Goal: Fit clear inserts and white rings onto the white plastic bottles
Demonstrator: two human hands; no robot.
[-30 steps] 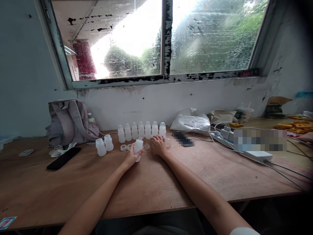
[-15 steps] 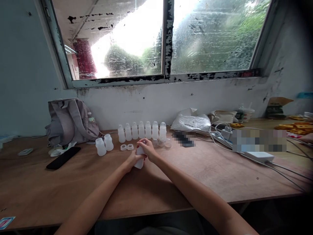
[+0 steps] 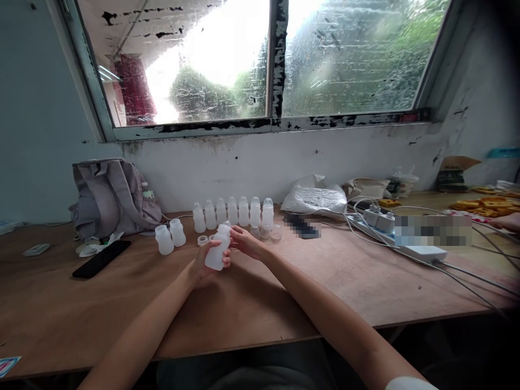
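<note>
Lower centre: gripping frosted bottle [image 3: 217,256] in left hand [image 3: 202,260], with right hand [image 3: 249,244] at neck, pinch unclear; likely light; grasp waist.

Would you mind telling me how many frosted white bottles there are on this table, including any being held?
10: seven bottles in the back row, two bottles standing further left, and one bottle in the left hand. Another might be hidden.
</note>
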